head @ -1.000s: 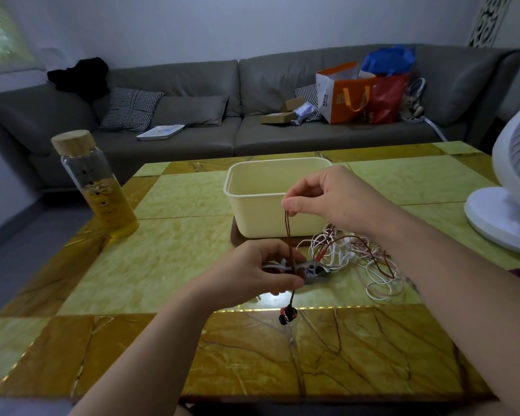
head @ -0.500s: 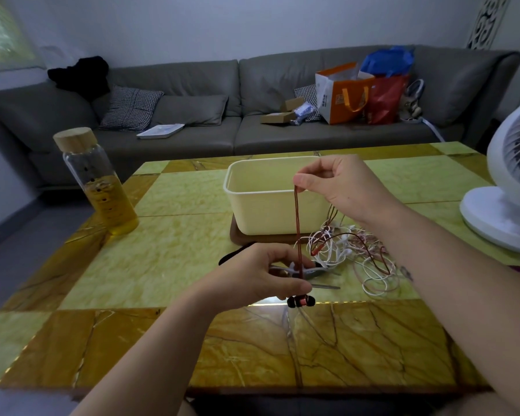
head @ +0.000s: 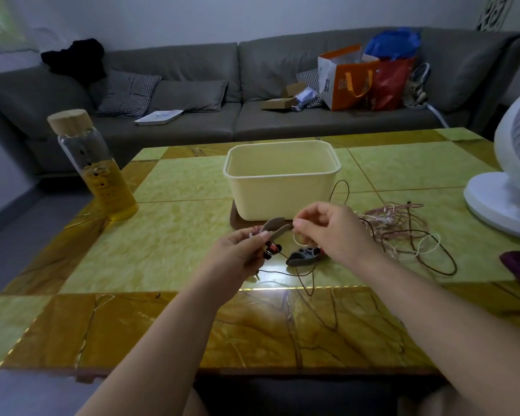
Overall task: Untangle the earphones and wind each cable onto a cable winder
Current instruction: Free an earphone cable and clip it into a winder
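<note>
Left hand [head: 237, 256], just below the middle of the frame, has its fingers curled and pinches a grey cable winder [head: 276, 228] by its lower end, so the winder juts up and to the right. A pair of red-and-black earbuds [head: 272, 250] hangs just under those fingertips. Right hand [head: 327, 232] sits right beside it, thumb and forefinger closed on a thin white cable [head: 296, 240] at the winder's tip, the other fingers curled in.

A second winder [head: 305, 256] lies on the table [head: 162, 250] below the right hand, with a dark cable [head: 282, 273] trailing past it. The tangle of cables [head: 394, 223] lies to the right of centre.

Above the hands stands a cream tub [head: 282, 181] on a dark mat [head: 234, 219]; only its inner far wall shows, so its contents cannot be told. At the left, a glass bottle [head: 96, 166] with a wooden lid is about half full of yellow liquid with dark bits in it. A white fan [head: 511, 175] stands at the right edge.
</note>
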A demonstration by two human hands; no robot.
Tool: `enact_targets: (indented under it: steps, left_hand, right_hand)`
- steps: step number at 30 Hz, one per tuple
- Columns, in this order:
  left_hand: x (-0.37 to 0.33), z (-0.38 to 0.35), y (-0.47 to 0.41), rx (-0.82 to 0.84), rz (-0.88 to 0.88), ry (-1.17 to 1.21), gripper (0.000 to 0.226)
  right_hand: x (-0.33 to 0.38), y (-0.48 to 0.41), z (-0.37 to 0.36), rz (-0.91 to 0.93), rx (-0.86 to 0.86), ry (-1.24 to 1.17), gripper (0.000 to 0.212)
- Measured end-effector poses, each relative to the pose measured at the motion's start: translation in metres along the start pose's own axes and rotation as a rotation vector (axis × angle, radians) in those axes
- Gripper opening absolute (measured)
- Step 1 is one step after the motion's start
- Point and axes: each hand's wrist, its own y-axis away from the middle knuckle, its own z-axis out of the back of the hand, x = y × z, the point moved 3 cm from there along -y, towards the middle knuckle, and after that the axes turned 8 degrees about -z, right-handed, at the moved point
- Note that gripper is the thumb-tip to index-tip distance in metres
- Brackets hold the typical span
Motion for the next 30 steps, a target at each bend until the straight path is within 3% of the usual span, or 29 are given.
enact_targets:
  steps: [2,5,9,14,17,21,25,30]
  left_hand:
    - [0.001,-0.001,-0.002,-0.02,0.005,0.05,0.011]
    - [0.003,-0.002,-0.004,-0.051,-0.015,0.085,0.011]
    - [0.002,-0.004,-0.004,-0.09,-0.079,0.092,0.051]
    - [0.002,-0.007,-0.003,-0.074,-0.137,0.059,0.049]
    - [0.002,-0.009,-0.003,-0.07,-0.153,0.048,0.032]
    - [0.001,-0.009,-0.003,-0.093,-0.163,0.009,0.029]
    - [0.003,-0.007,-0.006,-0.115,-0.157,-0.113,0.017]
    - [0.001,-0.01,-0.006,-0.101,-0.186,-0.228,0.015]
  right_hand:
    - [-0.001,0.007,-0.012,-0.09,0.09,-0.111,0.003]
    - [-0.006,0.014,-0.032,-0.318,0.268,-0.479,0.01]
    - [-0.005,0.02,-0.041,-0.477,0.373,-0.858,0.005]
    - [-0.005,0.019,-0.044,-0.482,0.391,-0.981,0.013]
    - [-0.003,0.018,-0.043,-0.459,0.357,-1.004,0.015]
    - [0.001,0.018,-0.037,-0.334,0.233,-0.858,0.018]
    - [0.004,0.016,-0.027,-0.105,0.077,-0.275,0.017]
    - [0.008,0.017,-0.024,0.019,-0.014,-0.051,0.019]
